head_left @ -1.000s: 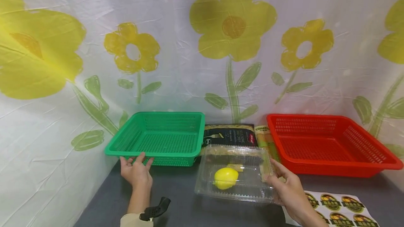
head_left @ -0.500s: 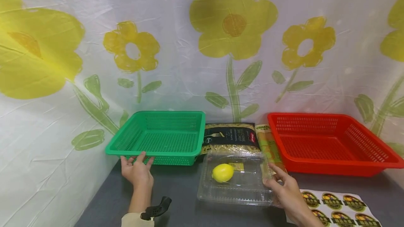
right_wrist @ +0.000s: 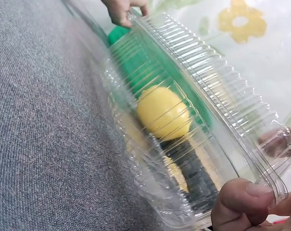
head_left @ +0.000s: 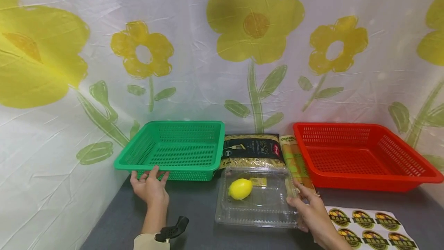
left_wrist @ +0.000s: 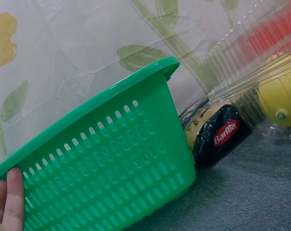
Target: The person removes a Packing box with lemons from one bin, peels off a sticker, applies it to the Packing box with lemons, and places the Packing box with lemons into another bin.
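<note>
My right hand (head_left: pixel 310 211) pinches the right side of a clear plastic clamshell container (head_left: pixel 263 213), its thumb (right_wrist: pixel 248 192) on the near edge. Inside the container lies a yellow lemon (head_left: pixel 241 188), towards the left. In the head view the container is low over the dark table, in front of a pasta bag; whether it touches the table I cannot tell. At the left, my left hand (head_left: pixel 150 188) touches the front of a green perforated basket (head_left: pixel 194 174). In the left wrist view its straight fingers (left_wrist: pixel 14 197) lie against the basket's wall, just under the rim.
A Barilla pasta bag (head_left: pixel 254 151) lies behind the container, with an orange and green packet (head_left: pixel 295 157) beside it. A red basket (head_left: pixel 364 182) stands at the right. Before it lies a sheet of round stickers (head_left: pixel 372 223). A flower-printed curtain (head_left: pixel 194 68) hangs behind.
The container has come down and slightly towards me in my right hand, uncovering more of the pasta bag. The lemon has shifted left inside it. My left hand stays at the green basket.
</note>
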